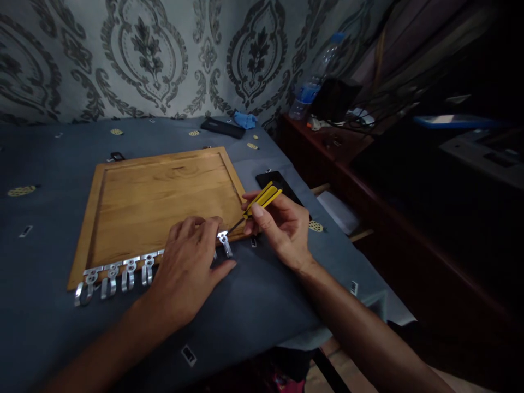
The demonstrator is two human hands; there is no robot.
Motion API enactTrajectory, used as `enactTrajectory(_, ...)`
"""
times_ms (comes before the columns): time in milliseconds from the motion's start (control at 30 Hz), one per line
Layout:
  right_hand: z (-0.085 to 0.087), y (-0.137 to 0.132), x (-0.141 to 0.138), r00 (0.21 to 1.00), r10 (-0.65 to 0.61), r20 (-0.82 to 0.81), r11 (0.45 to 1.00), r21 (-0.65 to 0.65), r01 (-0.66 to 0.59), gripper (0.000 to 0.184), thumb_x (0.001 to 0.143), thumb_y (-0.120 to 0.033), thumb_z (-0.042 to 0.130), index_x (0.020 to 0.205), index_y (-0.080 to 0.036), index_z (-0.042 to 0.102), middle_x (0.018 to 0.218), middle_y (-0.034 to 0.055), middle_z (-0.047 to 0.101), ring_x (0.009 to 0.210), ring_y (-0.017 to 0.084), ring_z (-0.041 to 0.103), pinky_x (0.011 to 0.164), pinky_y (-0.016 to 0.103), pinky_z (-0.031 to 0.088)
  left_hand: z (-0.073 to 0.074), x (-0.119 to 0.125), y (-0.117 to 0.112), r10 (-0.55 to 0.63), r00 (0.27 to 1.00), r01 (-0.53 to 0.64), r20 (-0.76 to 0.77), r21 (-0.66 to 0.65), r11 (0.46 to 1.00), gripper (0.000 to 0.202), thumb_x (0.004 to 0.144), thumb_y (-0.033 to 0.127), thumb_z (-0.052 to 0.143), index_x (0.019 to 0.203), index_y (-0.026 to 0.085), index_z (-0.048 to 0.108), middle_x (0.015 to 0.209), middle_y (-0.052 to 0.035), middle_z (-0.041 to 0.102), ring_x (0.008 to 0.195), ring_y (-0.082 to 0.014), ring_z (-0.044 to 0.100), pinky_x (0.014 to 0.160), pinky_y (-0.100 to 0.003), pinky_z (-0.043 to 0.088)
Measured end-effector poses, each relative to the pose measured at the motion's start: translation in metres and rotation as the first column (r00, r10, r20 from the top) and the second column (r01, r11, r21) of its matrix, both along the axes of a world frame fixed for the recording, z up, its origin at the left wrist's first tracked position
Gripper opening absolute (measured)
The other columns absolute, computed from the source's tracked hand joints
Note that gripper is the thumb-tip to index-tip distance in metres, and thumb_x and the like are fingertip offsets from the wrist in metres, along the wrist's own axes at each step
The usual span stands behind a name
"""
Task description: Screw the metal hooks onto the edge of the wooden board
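Observation:
A wooden board (159, 199) lies flat on a blue-grey cloth. A row of several silver metal hooks (118, 275) runs along its near edge. My left hand (188, 270) rests palm down on that edge, its fingers pressed on the hook strip near the last hook (225, 243). My right hand (282, 226) pinches a small screwdriver with a yellow and black handle (265, 197). Its thin tip points down at the last hook, at the board's near right corner.
A black phone (275, 180) lies right of the board, another dark device (223, 128) and a blue rag (244, 120) at the back. A plastic bottle (315, 76) and cables sit on a dark wooden shelf (327, 153) to the right. The table edge is near me.

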State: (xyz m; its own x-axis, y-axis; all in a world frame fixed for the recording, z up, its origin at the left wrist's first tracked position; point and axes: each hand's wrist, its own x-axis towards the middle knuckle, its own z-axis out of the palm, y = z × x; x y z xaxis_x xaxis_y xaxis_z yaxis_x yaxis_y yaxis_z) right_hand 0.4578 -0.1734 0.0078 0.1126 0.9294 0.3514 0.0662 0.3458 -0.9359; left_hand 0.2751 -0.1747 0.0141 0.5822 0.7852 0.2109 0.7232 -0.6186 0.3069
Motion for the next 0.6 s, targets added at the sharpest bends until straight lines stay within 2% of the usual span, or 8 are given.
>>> enactTrajectory(100, 0.0004, -0.0009, -0.0010, 1.000, 0.003, 0.010, 1.000, -0.003, -0.003, 0.025, 0.089, -0.043, 0.065, 0.101, -0.022, 0.068, 0.065, -0.0026, 0.062, 0.052, 0.011, 0.061, 0.048, 0.025, 0.050, -0.0023, 0.0026, 0.0017, 0.005, 1.000, -0.005, -0.014, 0.010, 1.000, 0.054, 0.077, 0.028, 0.079, 0.117, 0.020, 0.042, 0.110, -0.0088, 0.064, 0.104, -0.0306, 0.057, 0.087, -0.047, 0.046)
enactTrajectory(267, -0.0001, -0.0011, -0.0029, 1.000, -0.005, 0.004, 1.000, 0.016, 0.004, 0.021, 0.089, -0.040, 0.065, 0.101, -0.022, 0.068, 0.080, 0.0002, 0.066, 0.053, 0.010, 0.063, 0.050, 0.025, 0.053, -0.0052, 0.0041, 0.0035, 0.017, 1.000, -0.016, -0.025, 0.005, 1.000, 0.054, 0.078, 0.030, 0.078, 0.118, 0.020, 0.043, 0.106, -0.0079, 0.065, 0.101, -0.0300, 0.059, 0.087, -0.046, 0.046)
enactTrajectory(433, -0.0014, -0.0010, -0.0044, 1.000, 0.004, 0.012, 1.000, 0.011, -0.004, 0.020, 0.090, -0.037, 0.064, 0.101, -0.021, 0.068, 0.085, 0.0007, 0.066, 0.054, 0.009, 0.064, 0.050, 0.024, 0.055, -0.0057, 0.0047, 0.0036, 0.021, 1.000, -0.021, -0.019, 0.006, 1.000, 0.051, 0.079, 0.028, 0.077, 0.116, 0.019, 0.044, 0.103, -0.0075, 0.065, 0.098, -0.0299, 0.059, 0.086, -0.046, 0.047)
enactTrajectory(600, -0.0018, -0.0020, -0.0048, 0.999, 0.014, 0.042, 0.999, 0.036, -0.016, 0.018, 0.091, -0.034, 0.063, 0.102, -0.021, 0.068, 0.080, -0.0007, 0.065, 0.054, 0.009, 0.064, 0.052, 0.025, 0.054, -0.0050, 0.0054, 0.0032, 0.020, 1.000, -0.020, -0.016, -0.027, 0.999, 0.047, 0.081, 0.027, 0.074, 0.117, 0.018, 0.046, 0.104, -0.0088, 0.066, 0.099, -0.0312, 0.059, 0.086, -0.048, 0.046)
